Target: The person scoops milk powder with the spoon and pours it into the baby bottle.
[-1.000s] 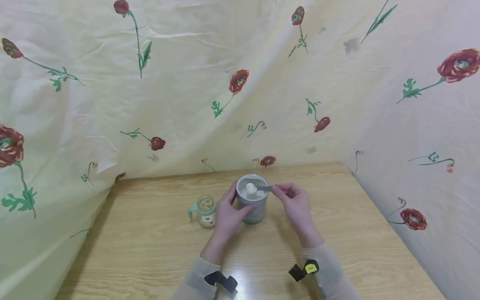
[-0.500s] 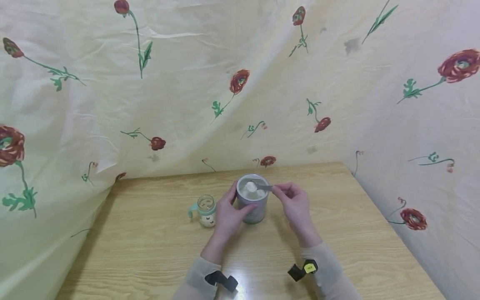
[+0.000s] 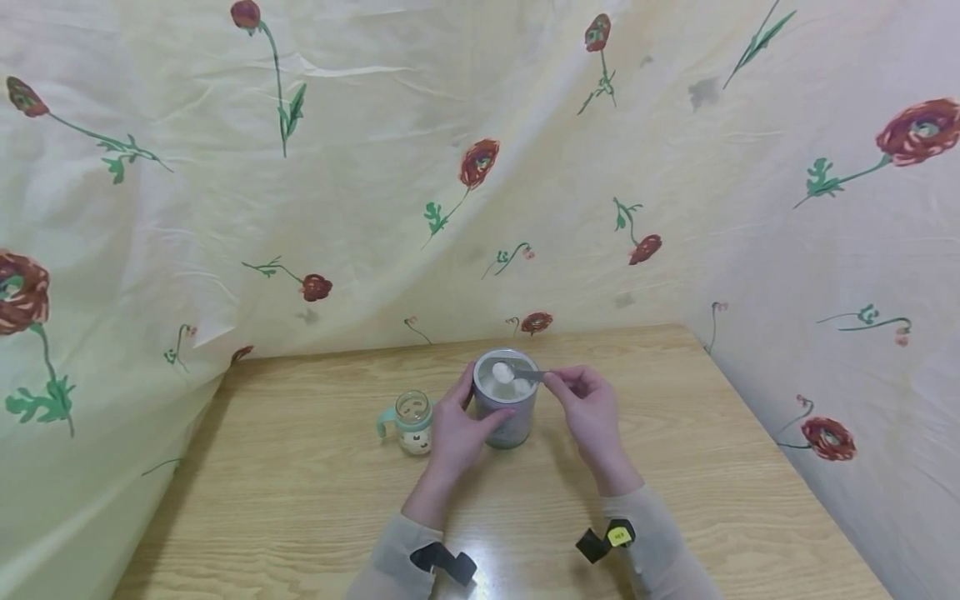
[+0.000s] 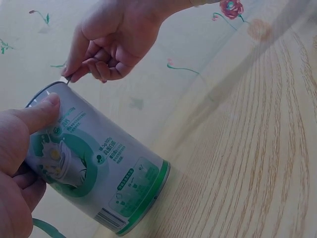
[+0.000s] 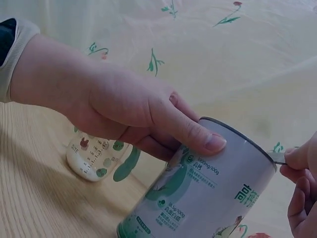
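A pale tin of powder [image 3: 513, 427] with a green base band and printed label stands upright on the table, its top uncovered. My left hand [image 3: 459, 432] grips its left side, thumb across the front near the rim in the left wrist view. With thumb and forefinger, my right hand [image 3: 592, 408] pinches the grey handle of a scoop [image 3: 531, 376] right at the tin's right rim. White powder [image 3: 502, 372] heaps in the scoop's bowl, inside the mouth of the tin. More white powder shows below it.
Just left of my left hand stands a small clear baby bottle [image 3: 414, 437] with a mint collar and handle, without a lid, white at the bottom. Floral cloth [image 3: 375, 208] hangs behind and beside the wooden table [image 3: 300, 500].
The powder heap in the scoop looks flatter and more oval than a second ago. Both hands, the tin and the bottle stay nearly in place.
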Action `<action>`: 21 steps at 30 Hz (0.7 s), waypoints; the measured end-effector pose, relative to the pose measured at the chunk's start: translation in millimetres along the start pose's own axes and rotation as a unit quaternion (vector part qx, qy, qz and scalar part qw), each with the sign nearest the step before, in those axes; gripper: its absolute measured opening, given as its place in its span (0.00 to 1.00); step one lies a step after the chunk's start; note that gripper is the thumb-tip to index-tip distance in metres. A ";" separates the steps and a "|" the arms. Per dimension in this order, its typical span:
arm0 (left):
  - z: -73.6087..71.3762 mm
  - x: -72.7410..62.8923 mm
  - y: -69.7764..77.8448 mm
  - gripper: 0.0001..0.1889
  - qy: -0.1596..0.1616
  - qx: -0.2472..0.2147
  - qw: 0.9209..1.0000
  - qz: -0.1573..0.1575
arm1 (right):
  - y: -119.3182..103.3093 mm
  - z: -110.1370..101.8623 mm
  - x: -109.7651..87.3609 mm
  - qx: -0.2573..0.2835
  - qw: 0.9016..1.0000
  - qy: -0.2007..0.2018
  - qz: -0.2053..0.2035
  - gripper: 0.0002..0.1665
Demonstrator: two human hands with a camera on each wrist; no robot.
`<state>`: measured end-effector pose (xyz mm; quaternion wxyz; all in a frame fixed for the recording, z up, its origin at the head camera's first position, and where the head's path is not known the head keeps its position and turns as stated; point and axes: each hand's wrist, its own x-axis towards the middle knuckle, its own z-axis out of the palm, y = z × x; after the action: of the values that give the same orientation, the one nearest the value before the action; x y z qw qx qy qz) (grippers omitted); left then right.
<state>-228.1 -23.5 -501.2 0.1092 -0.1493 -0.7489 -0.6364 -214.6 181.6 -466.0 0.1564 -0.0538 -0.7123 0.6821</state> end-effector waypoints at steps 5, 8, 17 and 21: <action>-0.4 -0.6 1.3 0.50 -0.002 0.004 1.000 -0.003 | 0.9 -0.5 -0.3 0.005 1.000 -0.003 0.003 0.09; -0.3 -1.1 1.9 0.50 -0.002 0.006 1.000 -0.003 | 0.8 -1.0 -0.7 0.001 1.000 -0.003 0.001 0.10; 0.5 -1.2 2.3 0.50 0.000 0.006 1.000 -0.002 | 2.8 -1.5 0.8 -0.005 1.000 -0.003 0.010 0.11; 0.6 -1.2 1.4 0.50 0.003 0.007 1.000 0.006 | 3.7 -2.0 1.7 0.002 1.000 -0.005 0.015 0.11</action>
<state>-226.5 -22.8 -500.4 0.1159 -0.1512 -0.7521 -0.6309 -216.1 184.2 -469.4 0.1432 -0.0609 -0.7110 0.6858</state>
